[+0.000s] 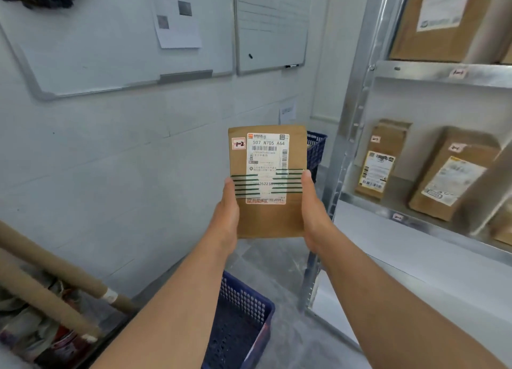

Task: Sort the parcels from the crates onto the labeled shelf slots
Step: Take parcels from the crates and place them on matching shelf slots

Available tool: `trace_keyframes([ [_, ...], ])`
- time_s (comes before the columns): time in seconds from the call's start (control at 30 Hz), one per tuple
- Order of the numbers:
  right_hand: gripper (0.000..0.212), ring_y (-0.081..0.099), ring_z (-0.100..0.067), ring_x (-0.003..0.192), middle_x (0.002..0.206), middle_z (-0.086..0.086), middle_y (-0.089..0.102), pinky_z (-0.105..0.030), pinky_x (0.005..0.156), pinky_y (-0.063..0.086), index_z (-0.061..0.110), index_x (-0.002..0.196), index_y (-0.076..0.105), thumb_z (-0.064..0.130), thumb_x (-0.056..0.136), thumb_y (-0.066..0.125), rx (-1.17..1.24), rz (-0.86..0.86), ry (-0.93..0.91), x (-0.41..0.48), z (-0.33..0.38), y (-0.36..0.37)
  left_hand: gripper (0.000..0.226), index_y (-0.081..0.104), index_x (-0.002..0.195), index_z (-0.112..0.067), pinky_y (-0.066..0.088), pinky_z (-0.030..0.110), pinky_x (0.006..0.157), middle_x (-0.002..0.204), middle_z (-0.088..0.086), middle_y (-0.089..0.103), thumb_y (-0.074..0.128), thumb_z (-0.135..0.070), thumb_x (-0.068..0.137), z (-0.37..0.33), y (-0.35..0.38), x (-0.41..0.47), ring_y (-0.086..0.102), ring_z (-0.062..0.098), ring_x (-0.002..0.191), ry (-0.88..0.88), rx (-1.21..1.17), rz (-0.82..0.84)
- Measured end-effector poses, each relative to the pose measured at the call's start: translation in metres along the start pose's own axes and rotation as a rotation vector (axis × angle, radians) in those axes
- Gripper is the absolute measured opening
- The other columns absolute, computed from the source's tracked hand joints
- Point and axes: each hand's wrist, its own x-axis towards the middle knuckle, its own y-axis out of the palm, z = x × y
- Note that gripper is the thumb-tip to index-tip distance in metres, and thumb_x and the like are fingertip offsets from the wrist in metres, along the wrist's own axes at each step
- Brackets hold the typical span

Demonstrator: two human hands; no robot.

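Observation:
I hold a flat brown parcel (pixel 267 219) upright at chest height in front of me. It carries a white shipping label and a small pink tag marked "1-2" at its top left. My left hand (pixel 225 219) grips its left edge, thumb on the front. My right hand (pixel 314 216) grips its right edge the same way. Below, a dark blue crate (pixel 246 302) stands on the floor. A second blue crate (pixel 315 149) shows behind the parcel. The metal shelf (pixel 432 224) is at the right, with small pink slot tags (pixel 398 217) on its rails.
Two brown parcels (pixel 381 160) (pixel 451 177) stand on the middle shelf, and another (pixel 443 16) on the shelf above. Whiteboards (pixel 124 44) hang on the wall ahead. Cardboard tubes (pixel 55 274) lean over clutter at the bottom left. Grey floor lies between crate and shelf post.

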Motion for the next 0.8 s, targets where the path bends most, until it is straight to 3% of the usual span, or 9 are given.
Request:
trace_keyframes([
  [0.27, 0.047, 0.055, -0.008, 0.092, 0.096, 0.013, 0.062, -0.036, 0.096, 0.037, 0.040, 0.098, 0.060, 0.066, 0.096, 0.022, 0.073, -0.162, -0.098, -0.008, 0.034, -0.070, 0.052, 0.065, 0.101, -0.038, 0.042, 0.025, 0.089, 0.105, -0.009, 0.070, 0.017, -0.059, 0.100, -0.027, 0.077, 0.002, 0.062, 0.002, 0.097, 0.059, 0.031, 0.217],
  [0.37, 0.043, 0.053, -0.008, 0.092, 0.090, 0.018, 0.059, -0.037, 0.096, 0.035, 0.041, 0.090, 0.056, 0.066, 0.096, 0.022, 0.090, -0.254, -0.133, -0.020, 0.045, -0.094, 0.056, 0.066, 0.111, -0.037, 0.045, 0.031, 0.098, 0.112, -0.005, 0.072, 0.018, -0.063, 0.099, -0.034, 0.107, 0.001, 0.064, 0.008, 0.104, 0.056, 0.043, 0.296],
  [0.5, 0.038, 0.046, -0.012, 0.104, 0.099, 0.016, 0.053, -0.044, 0.107, 0.031, 0.042, 0.088, 0.050, 0.068, 0.094, 0.022, 0.091, -0.400, -0.156, -0.040, 0.057, -0.132, 0.056, 0.068, 0.103, -0.032, 0.050, 0.023, 0.073, 0.105, -0.003, 0.073, 0.021, -0.063, 0.098, -0.041, 0.152, -0.007, 0.067, 0.007, 0.093, 0.048, 0.037, 0.405],
  [0.53, 0.039, 0.048, -0.011, 0.103, 0.101, 0.014, 0.054, -0.043, 0.106, 0.031, 0.042, 0.091, 0.051, 0.068, 0.094, 0.022, 0.092, -0.422, -0.159, -0.045, 0.058, -0.143, 0.056, 0.068, 0.103, -0.033, 0.051, 0.024, 0.074, 0.106, -0.002, 0.073, 0.021, -0.063, 0.098, -0.042, 0.163, -0.012, 0.067, 0.008, 0.094, 0.037, 0.037, 0.437],
  [0.6, 0.042, 0.053, -0.008, 0.094, 0.099, 0.013, 0.058, -0.039, 0.101, 0.033, 0.040, 0.096, 0.054, 0.069, 0.094, 0.023, 0.104, -0.455, -0.184, -0.056, 0.063, -0.161, 0.065, 0.067, 0.115, -0.032, 0.048, 0.036, 0.097, 0.119, 0.001, 0.069, 0.024, -0.074, 0.091, -0.045, 0.183, -0.025, 0.062, 0.014, 0.111, 0.031, 0.040, 0.493],
  [0.63, 0.044, 0.053, -0.007, 0.092, 0.096, 0.013, 0.059, -0.038, 0.100, 0.033, 0.040, 0.098, 0.056, 0.070, 0.093, 0.024, 0.102, -0.480, -0.192, -0.060, 0.066, -0.170, 0.079, 0.063, 0.124, -0.033, 0.041, 0.043, 0.107, 0.129, 0.001, 0.065, 0.027, -0.086, 0.079, -0.047, 0.192, -0.031, 0.057, 0.018, 0.122, 0.032, 0.036, 0.513],
  [0.7, 0.045, 0.052, -0.011, 0.096, 0.094, 0.015, 0.059, -0.040, 0.102, 0.034, 0.042, 0.100, 0.055, 0.072, 0.092, 0.023, 0.080, -0.521, -0.204, -0.069, 0.070, -0.188, 0.106, 0.055, 0.134, -0.038, 0.031, 0.049, 0.114, 0.140, -0.001, 0.056, 0.033, -0.102, 0.052, -0.045, 0.211, -0.030, 0.047, 0.020, 0.132, 0.030, 0.023, 0.545],
  [0.8, 0.051, 0.053, -0.011, 0.098, 0.099, 0.014, 0.060, -0.038, 0.100, 0.034, 0.043, 0.103, 0.058, 0.075, 0.089, 0.021, 0.066, -0.550, -0.215, -0.084, 0.077, -0.211, 0.079, 0.056, 0.133, -0.039, 0.031, 0.050, 0.114, 0.133, -0.003, 0.061, 0.024, -0.086, 0.079, -0.057, 0.235, -0.050, 0.050, 0.019, 0.129, 0.040, 0.032, 0.614],
])
